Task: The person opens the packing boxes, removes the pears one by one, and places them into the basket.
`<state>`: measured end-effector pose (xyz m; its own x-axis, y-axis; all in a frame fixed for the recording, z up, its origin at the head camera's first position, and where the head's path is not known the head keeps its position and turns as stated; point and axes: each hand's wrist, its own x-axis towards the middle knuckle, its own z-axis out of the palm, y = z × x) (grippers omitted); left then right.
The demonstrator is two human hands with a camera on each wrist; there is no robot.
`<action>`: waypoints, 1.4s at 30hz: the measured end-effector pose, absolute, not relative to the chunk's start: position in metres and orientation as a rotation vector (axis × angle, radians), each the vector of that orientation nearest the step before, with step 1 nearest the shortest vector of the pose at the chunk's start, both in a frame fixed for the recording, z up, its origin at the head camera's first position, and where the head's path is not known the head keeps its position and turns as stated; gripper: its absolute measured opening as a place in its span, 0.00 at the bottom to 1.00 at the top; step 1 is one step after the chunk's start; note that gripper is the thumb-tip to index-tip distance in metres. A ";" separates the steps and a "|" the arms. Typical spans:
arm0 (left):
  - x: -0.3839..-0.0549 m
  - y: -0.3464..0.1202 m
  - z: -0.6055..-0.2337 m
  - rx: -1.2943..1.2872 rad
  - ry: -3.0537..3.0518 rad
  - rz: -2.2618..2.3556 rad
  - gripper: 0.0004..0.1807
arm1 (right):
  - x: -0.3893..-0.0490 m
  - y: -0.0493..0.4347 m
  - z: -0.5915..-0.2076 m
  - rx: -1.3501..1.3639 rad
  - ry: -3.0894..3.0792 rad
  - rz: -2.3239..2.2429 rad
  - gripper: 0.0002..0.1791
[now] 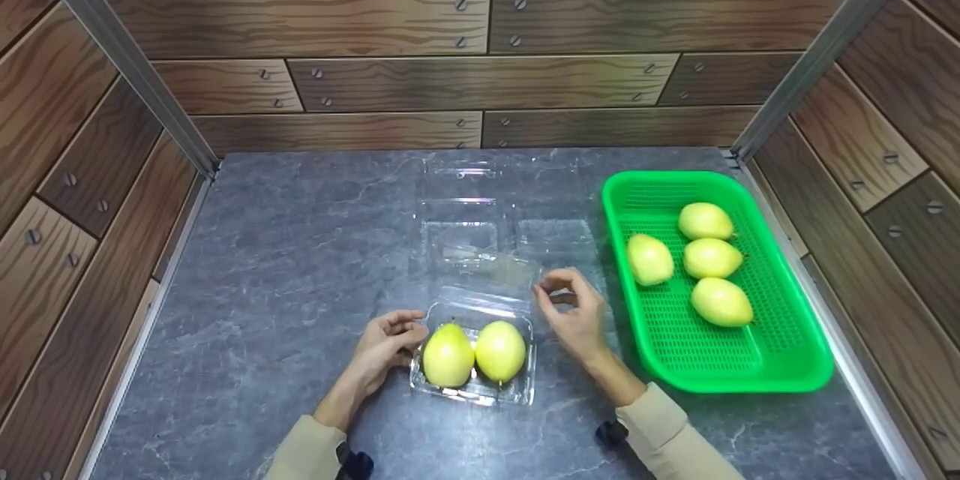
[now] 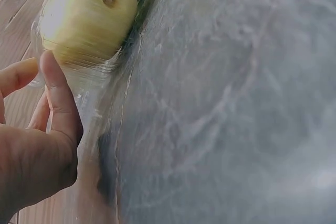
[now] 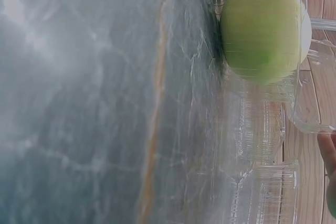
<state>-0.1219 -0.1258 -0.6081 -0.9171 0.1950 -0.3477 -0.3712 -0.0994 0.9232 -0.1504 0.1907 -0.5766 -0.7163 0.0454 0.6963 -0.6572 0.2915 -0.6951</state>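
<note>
Two yellow-green pears [image 1: 448, 355] sit side by side in a clear plastic clamshell container [image 1: 474, 399] on the table. Its lid [image 1: 480, 300] stands raised and tilted along the far side. My left hand [image 1: 386, 349] is at the container's left edge, thumb and fingers pinching the rim; the left wrist view shows the thumb [image 2: 58, 87] against the clear wall beside a pear [image 2: 89, 17]. To the right, my right hand [image 1: 576, 315] pinches the lid's far right corner between thumb and forefinger. In the right wrist view its fingertips [image 3: 326, 148] meet the lid edge.
A green plastic basket [image 1: 739, 382] on the right holds several pears [image 1: 720, 301]. More clear clamshell containers [image 1: 465, 232] lie open behind the one with pears. Wood-patterned walls [image 1: 390, 82] and metal rails [image 1: 112, 52] bound the grey marbled table [image 1: 300, 240].
</note>
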 end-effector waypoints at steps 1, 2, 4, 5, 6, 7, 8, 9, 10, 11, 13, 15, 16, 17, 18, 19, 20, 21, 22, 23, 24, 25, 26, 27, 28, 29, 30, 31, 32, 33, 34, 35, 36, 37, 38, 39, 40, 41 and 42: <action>-0.123 -0.125 -0.609 -0.190 1.805 2.076 0.28 | -0.151 0.190 -0.576 0.540 -1.948 1.473 0.13; -0.123 -0.124 -0.609 -0.187 1.803 2.080 0.28 | -0.151 0.189 -0.576 0.535 -1.949 1.475 0.14; -0.124 -0.123 -0.610 -0.185 1.797 2.088 0.28 | -0.151 0.188 -0.575 0.521 -1.949 1.481 0.15; -0.124 -0.123 -0.610 -0.181 1.796 2.090 0.28 | -0.152 0.188 -0.575 0.512 -1.953 1.479 0.15; -0.124 -0.122 -0.610 -0.178 1.792 2.094 0.28 | -0.152 0.187 -0.575 0.504 -1.956 1.476 0.15; -0.124 -0.122 -0.610 -0.175 1.785 2.098 0.28 | -0.153 0.187 -0.575 0.499 -1.960 1.475 0.15; -0.123 -0.122 -0.609 -0.174 1.779 2.100 0.28 | -0.153 0.188 -0.575 0.495 -1.964 1.473 0.15; -0.123 -0.122 -0.609 -0.169 1.777 2.100 0.28 | -0.154 0.188 -0.575 0.489 -1.969 1.469 0.15; -0.122 -0.122 -0.609 -0.166 1.775 2.101 0.27 | -0.154 0.188 -0.575 0.487 -1.976 1.465 0.15; -0.121 -0.122 -0.609 -0.163 1.770 2.106 0.26 | -0.155 0.188 -0.575 0.484 -1.984 1.460 0.15; -0.119 -0.122 -0.609 -0.159 1.759 2.115 0.25 | -0.155 0.188 -0.575 0.483 -1.994 1.463 0.14; -0.115 -0.122 -0.610 -0.158 1.745 2.125 0.24 | -0.156 0.188 -0.575 0.481 -2.004 1.464 0.14; -0.113 -0.122 -0.610 -0.159 1.735 2.131 0.24 | -0.157 0.188 -0.574 0.482 -2.007 1.469 0.13; -0.112 -0.121 -0.611 -0.156 1.724 2.134 0.24 | -0.157 0.187 -0.574 0.482 -2.009 1.473 0.13; -0.110 -0.121 -0.611 -0.155 1.715 2.136 0.24 | -0.157 0.187 -0.574 0.481 -2.010 1.477 0.13; -0.108 -0.121 -0.611 -0.157 1.704 2.138 0.24 | -0.158 0.187 -0.574 0.480 -2.011 1.484 0.13; -0.106 -0.120 -0.611 -0.156 1.695 2.139 0.24 | -0.158 0.186 -0.574 0.479 -2.012 1.488 0.13; -0.104 -0.120 -0.611 -0.160 1.688 2.139 0.25 | -0.158 0.186 -0.574 0.478 -2.015 1.491 0.13; -0.102 -0.119 -0.611 -0.161 1.681 2.141 0.25 | -0.158 0.186 -0.573 0.478 -2.016 1.493 0.13; -0.101 -0.119 -0.611 -0.164 1.673 2.144 0.25 | -0.158 0.185 -0.573 0.479 -2.017 1.493 0.13; -0.100 -0.118 -0.611 -0.169 1.667 2.146 0.25 | -0.158 0.185 -0.573 0.480 -2.020 1.494 0.13; -0.098 -0.118 -0.611 -0.171 1.660 2.149 0.25 | -0.158 0.185 -0.573 0.482 -2.022 1.493 0.13; -0.097 -0.117 -0.611 -0.172 1.653 2.152 0.25 | -0.158 0.184 -0.573 0.485 -2.025 1.493 0.13; -0.096 -0.117 -0.612 -0.173 1.647 2.153 0.24 | -0.159 0.184 -0.573 0.486 -2.028 1.493 0.13; -0.095 -0.117 -0.612 -0.172 1.640 2.156 0.24 | -0.159 0.183 -0.573 0.487 -2.030 1.494 0.14; -0.094 -0.117 -0.612 -0.166 1.635 2.156 0.24 | -0.159 0.183 -0.573 0.485 -2.034 1.497 0.13; -0.093 -0.117 -0.612 -0.161 1.633 2.155 0.23 | -0.159 0.183 -0.573 0.480 -2.038 1.499 0.13; -0.092 -0.117 -0.612 -0.155 1.630 2.154 0.23 | -0.159 0.182 -0.573 0.476 -2.042 1.498 0.13; -0.091 -0.117 -0.612 -0.147 1.630 2.152 0.23 | -0.160 0.182 -0.573 0.471 -2.048 1.496 0.13; -0.090 -0.118 -0.612 -0.140 1.631 2.152 0.23 | -0.160 0.181 -0.572 0.468 -2.053 1.491 0.14; -0.089 -0.118 -0.612 -0.133 1.633 2.153 0.23 | -0.160 0.181 -0.572 0.468 -2.059 1.485 0.14; -0.089 -0.119 -0.612 -0.125 1.634 2.154 0.23 | -0.161 0.180 -0.571 0.468 -2.064 1.481 0.14; -0.088 -0.120 -0.613 -0.122 1.636 2.156 0.23 | -0.161 0.180 -0.571 0.469 -2.069 1.476 0.14; -0.088 -0.120 -0.612 -0.118 1.637 2.158 0.23 | -0.162 0.180 -0.571 0.470 -2.072 1.473 0.15; -0.088 -0.121 -0.612 -0.115 1.638 2.160 0.22 | -0.162 0.179 -0.571 0.468 -2.077 1.470 0.15; -0.088 -0.122 -0.612 -0.112 1.638 2.161 0.22 | -0.163 0.179 -0.570 0.466 -2.081 1.475 0.16; -0.088 -0.122 -0.612 -0.109 1.640 2.161 0.22 | -0.164 0.178 -0.570 0.459 -2.087 1.483 0.16; -0.087 -0.122 -0.612 -0.107 1.639 2.160 0.22 | -0.164 0.178 -0.570 0.450 -2.094 1.495 0.16; -0.087 -0.123 -0.612 -0.105 1.639 2.159 0.22 | -0.165 0.177 -0.569 0.440 -2.101 1.509 0.16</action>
<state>-0.0870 -0.1228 -0.6116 -0.9066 0.2863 -0.3099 -0.3754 -0.2122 0.9022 -0.1651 0.1773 -0.5693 -0.8163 0.0340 0.5766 -0.5356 0.3293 -0.7776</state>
